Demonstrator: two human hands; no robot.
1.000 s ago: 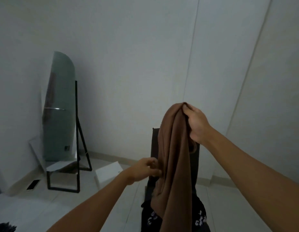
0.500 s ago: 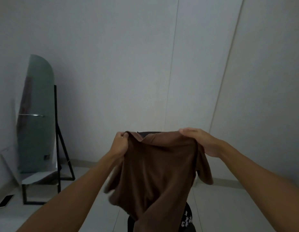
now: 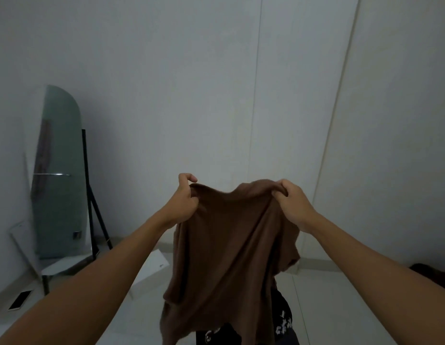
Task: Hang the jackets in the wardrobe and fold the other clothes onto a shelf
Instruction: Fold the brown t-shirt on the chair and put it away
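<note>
A brown T-shirt hangs spread in the air in front of me, held by its top edge. My left hand pinches the left corner of that edge, with the forefinger raised above the cloth. My right hand grips the right corner with curled fingers. Below the shirt lies a black garment with white print, partly hidden by the brown cloth.
White wardrobe doors fill the wall ahead, all closed. A standing mirror on a black frame leans at the left. A white box and a phone lie on the pale floor. Something dark sits at the right edge.
A second ago the shirt hung bunched from my right hand while my left reached into it. My hands have since drawn apart, spreading the shirt by its top edge and lifting it slightly.
</note>
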